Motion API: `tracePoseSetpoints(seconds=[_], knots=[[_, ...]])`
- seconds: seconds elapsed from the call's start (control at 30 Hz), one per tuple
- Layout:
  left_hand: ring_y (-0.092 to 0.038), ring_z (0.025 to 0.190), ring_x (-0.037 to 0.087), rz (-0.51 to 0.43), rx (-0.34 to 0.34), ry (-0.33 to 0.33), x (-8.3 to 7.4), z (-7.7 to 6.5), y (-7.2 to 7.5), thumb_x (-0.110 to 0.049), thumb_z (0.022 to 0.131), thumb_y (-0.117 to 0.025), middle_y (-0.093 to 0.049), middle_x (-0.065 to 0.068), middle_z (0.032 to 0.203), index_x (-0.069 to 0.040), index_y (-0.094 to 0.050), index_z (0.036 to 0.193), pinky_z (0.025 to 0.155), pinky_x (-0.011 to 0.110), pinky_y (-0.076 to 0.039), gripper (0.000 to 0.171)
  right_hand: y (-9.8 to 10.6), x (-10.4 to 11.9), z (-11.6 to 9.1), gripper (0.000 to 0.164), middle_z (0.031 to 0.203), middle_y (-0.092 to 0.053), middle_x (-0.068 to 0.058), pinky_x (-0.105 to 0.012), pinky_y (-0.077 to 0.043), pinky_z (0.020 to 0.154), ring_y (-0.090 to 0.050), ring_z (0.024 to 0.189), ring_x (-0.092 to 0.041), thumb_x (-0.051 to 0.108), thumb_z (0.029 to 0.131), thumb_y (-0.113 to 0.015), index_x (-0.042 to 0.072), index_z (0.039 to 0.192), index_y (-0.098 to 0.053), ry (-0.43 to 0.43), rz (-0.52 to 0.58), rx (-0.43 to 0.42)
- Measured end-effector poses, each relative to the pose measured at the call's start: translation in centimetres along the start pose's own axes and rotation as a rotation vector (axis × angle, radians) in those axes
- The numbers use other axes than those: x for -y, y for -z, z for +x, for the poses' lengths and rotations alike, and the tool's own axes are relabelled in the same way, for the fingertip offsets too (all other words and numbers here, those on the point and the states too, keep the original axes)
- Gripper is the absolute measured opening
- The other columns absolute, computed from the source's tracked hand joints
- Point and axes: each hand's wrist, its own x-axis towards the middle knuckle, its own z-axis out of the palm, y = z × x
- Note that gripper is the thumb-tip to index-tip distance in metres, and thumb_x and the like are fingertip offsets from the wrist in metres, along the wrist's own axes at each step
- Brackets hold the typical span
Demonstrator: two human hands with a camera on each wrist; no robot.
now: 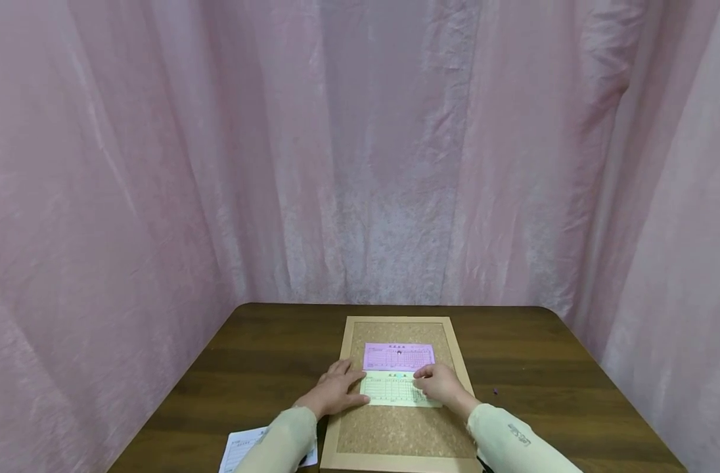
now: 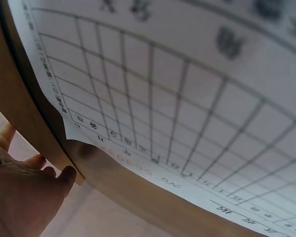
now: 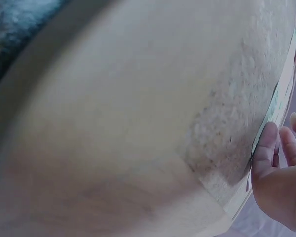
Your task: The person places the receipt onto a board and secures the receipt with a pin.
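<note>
A framed cork board (image 1: 395, 433) lies on the table. On it a pink-purple printed slip (image 1: 389, 358) sits directly above a pale green printed slip (image 1: 389, 391). My left hand (image 1: 334, 389) rests at the board's left side, its fingers spread over the frame and the green slip's left edge. My right hand (image 1: 441, 383) touches the green slip's right part, its fingers slightly bent; in the right wrist view the thumb and fingers stand apart with nothing visible between them. A small cyan spot (image 1: 400, 376) shows at the green slip's top, and a dark spot (image 1: 399, 353) on the purple one.
White printed forms (image 1: 237, 448) lie on the dark wooden table (image 1: 265, 355) at lower left, partly under my left sleeve. To the right of the board is a tiny purple object (image 1: 495, 391). Pink curtains (image 1: 383, 164) hang behind and at both sides.
</note>
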Motion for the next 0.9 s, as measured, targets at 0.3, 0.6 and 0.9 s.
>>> tracePoseSetpoints(seconds=[0.3, 0.6, 0.9], knots=[[-0.016, 0.146, 0.045, -0.026, 0.012, 0.01, 0.2, -0.8, 0.5, -0.05, 0.09, -0.069, -0.023, 0.025, 0.158, -0.015, -0.052, 0.146, 0.11, 0.065, -0.022, 0.068, 0.4, 0.2, -1.4, 0.016, 0.092, -0.067, -0.008, -0.033, -0.05, 0.068, -0.057, 0.079, -0.018, 0.002, 0.086, -0.07, -0.005, 0.101, -0.071, 0.073, 0.009, -0.012], [-0.019, 0.145, 0.046, -0.043, 0.02, -0.005, 0.7, -1.7, 1.9, -0.044, 0.087, -0.075, -0.025, 0.026, 0.157, -0.011, -0.053, 0.143, 0.11, 0.066, -0.022, 0.069, 2.1, 0.2, -2.6, 0.025, 0.097, -0.066, -0.006, -0.04, -0.051, 0.078, -0.06, 0.09, -0.02, 0.009, 0.086, -0.074, -0.001, 0.109, -0.07, 0.127, -0.09, 0.02], [-0.019, 0.145, 0.045, -0.106, 0.041, 0.027, 2.3, -2.9, 2.5, -0.048, 0.087, -0.074, -0.024, 0.024, 0.158, -0.014, -0.048, 0.147, 0.107, 0.07, -0.023, 0.074, 3.9, -1.2, -3.1, 0.039, 0.121, -0.063, -0.015, -0.052, -0.05, 0.09, -0.062, 0.108, -0.034, 0.015, 0.087, -0.077, 0.002, 0.122, -0.068, 0.192, -0.248, -0.066]])
